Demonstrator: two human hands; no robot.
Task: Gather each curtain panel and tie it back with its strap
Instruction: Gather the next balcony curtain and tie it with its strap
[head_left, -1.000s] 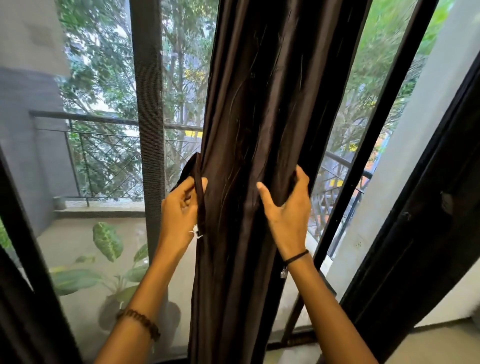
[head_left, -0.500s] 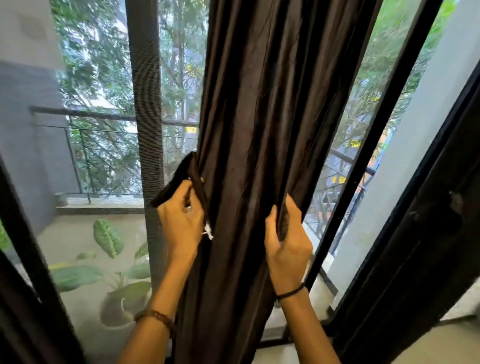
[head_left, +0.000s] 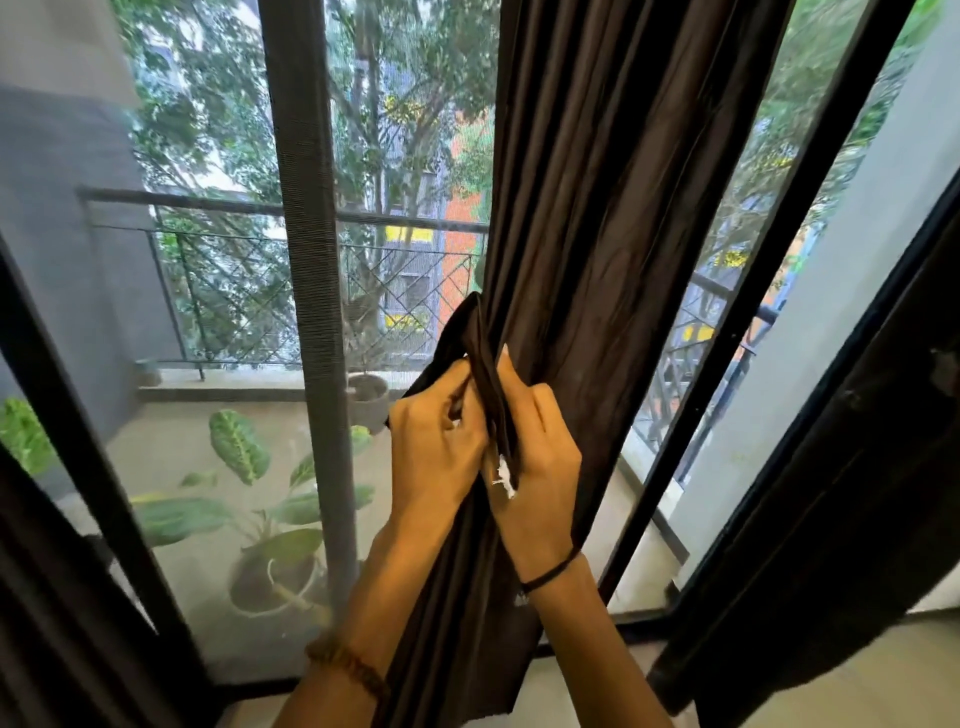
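A dark brown curtain panel (head_left: 613, 197) hangs gathered in front of the window. Its matching strap (head_left: 480, 353) loops up at the panel's left edge, with a small white tag showing low between my hands. My left hand (head_left: 434, 452) grips the strap's left part, fingers curled round it. My right hand (head_left: 540, 457) sits right beside it, fingers curled into the strap and the folds of the panel. Both hands touch at the strap. How the strap runs behind the panel is hidden.
A grey mesh post (head_left: 311, 291) stands left of the panel. Black door frames (head_left: 779, 260) slant on the right, and another dark curtain (head_left: 41, 623) fills the lower left corner. Potted plants (head_left: 249, 499) and a railing (head_left: 249, 213) lie beyond the glass.
My right hand has left the panel's right edge and moved left to meet my left hand at the strap. The panel is gathered narrower, and the view has shifted right.
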